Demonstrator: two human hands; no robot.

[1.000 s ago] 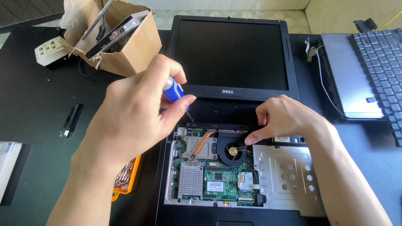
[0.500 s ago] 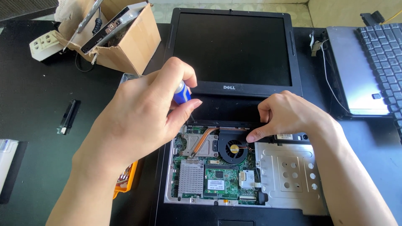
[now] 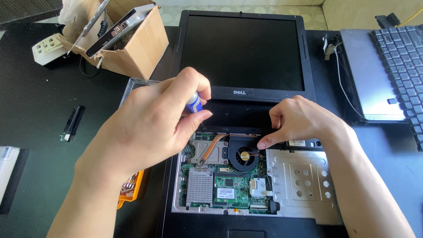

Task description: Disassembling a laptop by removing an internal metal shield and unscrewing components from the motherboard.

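Left hand: my left hand [image 3: 150, 123] is sitting at centre left of the frame, fingers curling tight around a screwdriver; thumb and forefinger are pinching its handle
Screwdriver: the screwdriver [image 3: 194, 102] is showing only a bit of blue and white handle between my fingers, just below the lower left corner of the screen; its tip is hiding behind my hand, so I cannot tell where it is touching
Right hand: my right hand [image 3: 297, 121] is resting at centre right, fingers folding in narrow, holding nothing that I can see; the forefinger tip is pressing down at the right edge of the fan
Laptop: the laptop [image 3: 240, 53] is lying open and flat in the middle of the frame, dark screen in the upper half, keyboard cover off, insides showing in the lower half
Fan: the round black fan [image 3: 243, 156] is sitting just below centre, between my two hands; a copper pipe [image 3: 212, 143] is running from it to the left
Circuit board: the green circuit board [image 3: 229, 191] is lying below the fan
Metal plate: a silver metal plate [image 3: 304, 185] with round holes is lying to the right of the board
Cardboard box: a cardboard box [image 3: 132, 48] is standing at upper left, holding loose parts
Keyboard: a loose keyboard [image 3: 403, 53] is lying at upper right, well apart from my hands
Orange case: an orange case [image 3: 130, 189] is peeking out under my left wrist
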